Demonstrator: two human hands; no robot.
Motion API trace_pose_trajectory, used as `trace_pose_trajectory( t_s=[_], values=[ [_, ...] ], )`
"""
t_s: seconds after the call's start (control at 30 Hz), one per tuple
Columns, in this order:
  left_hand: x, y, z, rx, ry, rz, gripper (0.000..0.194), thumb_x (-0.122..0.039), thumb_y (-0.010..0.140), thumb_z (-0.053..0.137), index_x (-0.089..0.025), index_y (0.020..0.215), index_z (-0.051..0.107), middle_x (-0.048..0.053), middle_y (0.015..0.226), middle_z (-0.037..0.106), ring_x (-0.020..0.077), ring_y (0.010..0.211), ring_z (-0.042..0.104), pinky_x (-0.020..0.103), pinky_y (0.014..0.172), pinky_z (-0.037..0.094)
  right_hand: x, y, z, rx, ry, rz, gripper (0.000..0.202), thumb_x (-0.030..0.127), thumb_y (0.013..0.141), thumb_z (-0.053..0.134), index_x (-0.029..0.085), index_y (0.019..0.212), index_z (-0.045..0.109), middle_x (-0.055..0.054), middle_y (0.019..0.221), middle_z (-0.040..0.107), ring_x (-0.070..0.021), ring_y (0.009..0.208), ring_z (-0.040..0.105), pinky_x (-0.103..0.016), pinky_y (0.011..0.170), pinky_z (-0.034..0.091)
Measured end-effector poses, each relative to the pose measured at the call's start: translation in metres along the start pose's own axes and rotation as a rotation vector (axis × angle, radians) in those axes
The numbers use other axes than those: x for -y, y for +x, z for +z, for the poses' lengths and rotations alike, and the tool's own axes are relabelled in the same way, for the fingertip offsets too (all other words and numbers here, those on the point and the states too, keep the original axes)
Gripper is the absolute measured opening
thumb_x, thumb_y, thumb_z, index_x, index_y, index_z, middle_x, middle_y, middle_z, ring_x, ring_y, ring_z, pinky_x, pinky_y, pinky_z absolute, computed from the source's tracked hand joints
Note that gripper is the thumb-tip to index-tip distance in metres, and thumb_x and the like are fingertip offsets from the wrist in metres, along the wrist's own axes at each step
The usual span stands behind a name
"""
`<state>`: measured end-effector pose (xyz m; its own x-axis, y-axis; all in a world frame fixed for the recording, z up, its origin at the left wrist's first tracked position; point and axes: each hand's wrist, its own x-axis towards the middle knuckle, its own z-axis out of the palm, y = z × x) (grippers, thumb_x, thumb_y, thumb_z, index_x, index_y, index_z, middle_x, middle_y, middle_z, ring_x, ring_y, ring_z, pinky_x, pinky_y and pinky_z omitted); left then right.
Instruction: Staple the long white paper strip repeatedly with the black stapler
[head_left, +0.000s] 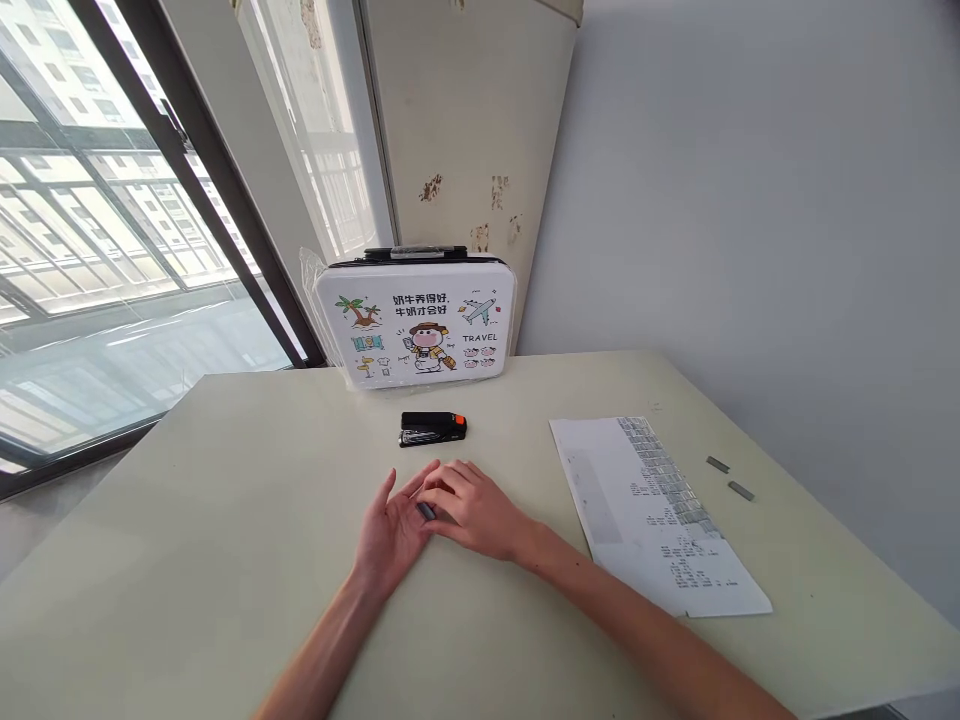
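My left hand [391, 535] lies palm up on the table, open, with its thumb spread away from its fingers. Over those fingers my right hand [469, 508] is closed, thumb and fingertips pinching a short grey strip of staples [426, 511]. The strip sits just at the left palm; whether it rests on the skin I cannot tell. Just beyond both hands is a black stapler [431, 429] with an orange tab at its right end.
White printed paper [600, 480] lies to the right, rows of staples along part of it. Further right are two grey staple strips [718, 464]. A white cartoon-printed case [420, 330] stands at the table's back, before a cabinet [465, 120]. A window is at left, a wall at right.
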<state>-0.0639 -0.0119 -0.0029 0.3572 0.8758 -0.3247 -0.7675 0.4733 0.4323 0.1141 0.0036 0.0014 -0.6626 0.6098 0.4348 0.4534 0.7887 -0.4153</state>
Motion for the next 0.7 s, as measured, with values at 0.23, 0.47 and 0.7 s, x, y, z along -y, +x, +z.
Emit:
trace_pose_trajectory(
  t_s=[0.23, 0.47, 0.7],
  values=[
    [0.014, -0.002, 0.008, 0.054, 0.205, -0.005, 0.053, -0.051, 0.108, 0.045, -0.009, 0.126, 0.072, 0.018, 0.132, 0.071, 0.0294, 0.120, 0.068, 0.039, 0.103, 0.052, -0.013, -0.052, -0.043, -0.133, 0.058, 0.153, 0.026, 0.039, 0.105, 0.061, 0.027, 0.128, 0.063, -0.005, 0.118, 0.073, -0.0233, 0.110, 0.064, -0.041, 0.100, 0.050],
    [0.011, 0.005, 0.005, -0.103, 0.242, 0.025, 0.046, -0.045, 0.108, 0.047, -0.011, 0.108, 0.078, 0.015, 0.116, 0.077, 0.0275, 0.108, 0.072, 0.041, 0.100, 0.055, -0.100, -0.225, -0.145, -0.405, -0.313, 0.803, 0.041, 0.060, 0.101, 0.051, 0.030, 0.123, 0.068, -0.008, 0.127, 0.066, -0.0295, 0.117, 0.064, -0.046, 0.097, 0.054],
    [0.012, 0.010, 0.007, -0.146, 0.259, 0.044, 0.034, -0.040, 0.102, 0.060, -0.011, 0.102, 0.078, 0.012, 0.099, 0.075, 0.0234, 0.094, 0.072, 0.037, 0.093, 0.058, -0.140, -0.330, -0.156, -0.315, -0.636, 0.849, 0.062, 0.068, 0.102, 0.035, 0.021, 0.119, 0.072, -0.016, 0.125, 0.063, -0.0359, 0.119, 0.056, -0.056, 0.103, 0.047]
  ],
)
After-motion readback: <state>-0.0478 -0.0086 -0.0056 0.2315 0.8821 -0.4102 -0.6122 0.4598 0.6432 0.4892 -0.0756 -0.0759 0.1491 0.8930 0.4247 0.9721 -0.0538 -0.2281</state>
